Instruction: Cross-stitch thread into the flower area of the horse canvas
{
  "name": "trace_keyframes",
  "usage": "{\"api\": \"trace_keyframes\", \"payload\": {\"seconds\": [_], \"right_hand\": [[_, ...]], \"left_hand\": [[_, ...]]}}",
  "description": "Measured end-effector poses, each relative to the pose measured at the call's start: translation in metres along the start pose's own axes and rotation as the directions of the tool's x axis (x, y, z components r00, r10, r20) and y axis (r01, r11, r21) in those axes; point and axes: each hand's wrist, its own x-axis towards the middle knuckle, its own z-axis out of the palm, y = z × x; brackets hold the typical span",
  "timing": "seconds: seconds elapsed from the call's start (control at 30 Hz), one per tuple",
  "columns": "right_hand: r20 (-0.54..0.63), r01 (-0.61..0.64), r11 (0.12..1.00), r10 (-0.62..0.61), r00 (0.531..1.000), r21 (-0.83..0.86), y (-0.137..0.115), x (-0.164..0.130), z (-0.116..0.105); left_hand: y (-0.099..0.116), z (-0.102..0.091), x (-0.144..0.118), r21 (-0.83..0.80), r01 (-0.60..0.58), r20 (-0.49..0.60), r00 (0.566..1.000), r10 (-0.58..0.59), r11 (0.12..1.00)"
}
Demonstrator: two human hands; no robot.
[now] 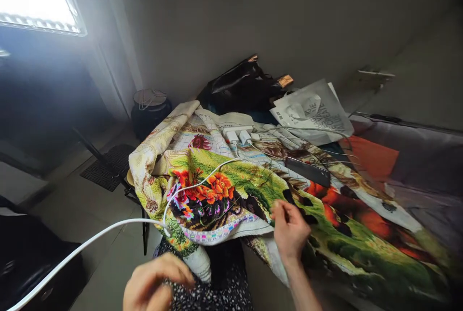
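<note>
A large embroidered cloth (224, 185) with orange flowers and green ground lies spread over my lap and the surface ahead. My right hand (289, 229) rests on it near the lower middle, fingers pinched together on the fabric; what they hold is too small to tell. Low in the frame, my left hand (155, 284) sits blurred, with its fingers curled over my dark patterned clothing beside the cloth's rolled white edge (198, 263). A white cable (108, 229) runs from the lower left across the cloth.
A dark phone (307, 171) lies on the cloth. White chargers in a power strip (238, 133) sit farther back, with a black bag (242, 84) and a printed white bag (314, 108) behind. A dark pot (150, 108) stands on the floor at left.
</note>
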Motion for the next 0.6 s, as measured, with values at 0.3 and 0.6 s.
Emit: {"api": "trace_keyframes", "payload": {"seconds": [0.3,0.6], "right_hand": [[0.762,-0.135,0.979,-0.030,0.647,0.153,-0.089,-0.074,0.054],[0.796,-0.370,0.916,0.106,0.596,0.154,-0.094,-0.074,0.060]], "left_hand": [[-0.029,0.032,0.050,-0.420,0.497,0.039,0.846,-0.532,0.759],[-0.047,0.049,0.070,-0.461,0.564,0.023,0.779,-0.626,0.685]]}}
